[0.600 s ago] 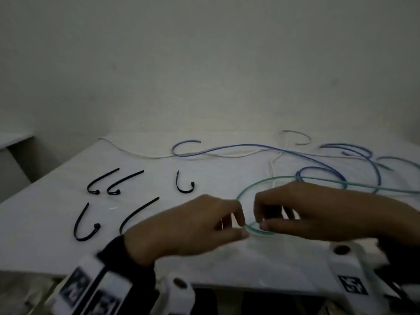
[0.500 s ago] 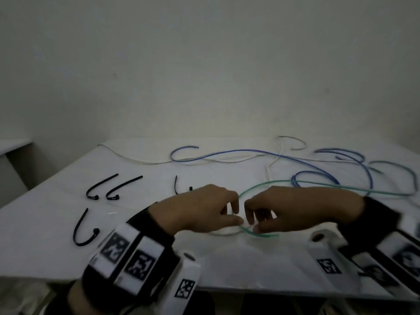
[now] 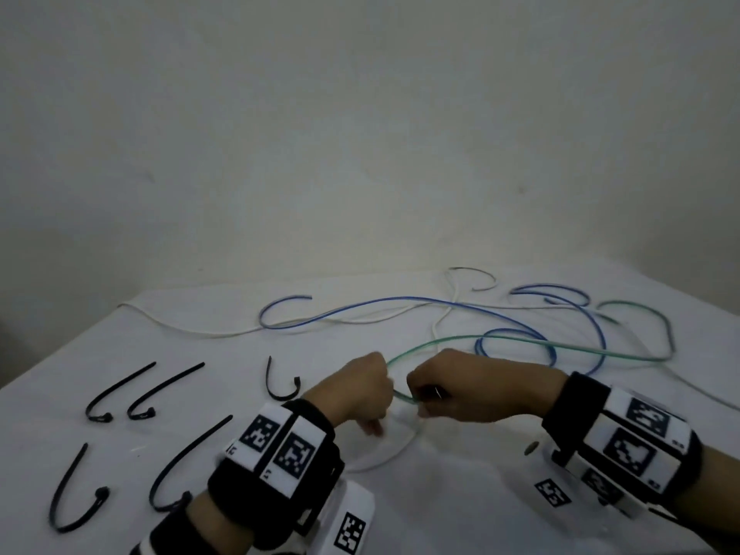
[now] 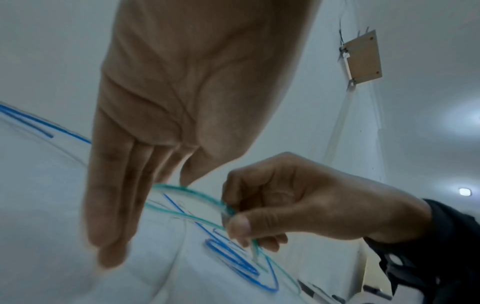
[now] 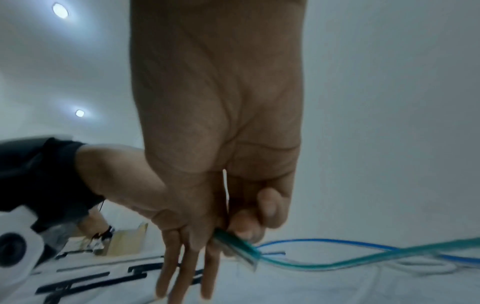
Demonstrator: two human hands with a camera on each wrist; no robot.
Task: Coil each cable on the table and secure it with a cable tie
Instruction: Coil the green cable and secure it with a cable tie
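green cable (image 5: pixel 239 244): smooth, glossy, translucent plastic sheath; left of it, black cable ties (image 3: pixel 102 493) look matt plastic; table (image 3: pixel 480 514) beneath it matt white.

The head view is dim, grainy and grey-green — the wrist views are brighter. There ceiling lamps (image 5: pixel 60 9) glare; edges bend, near surfaces blur.
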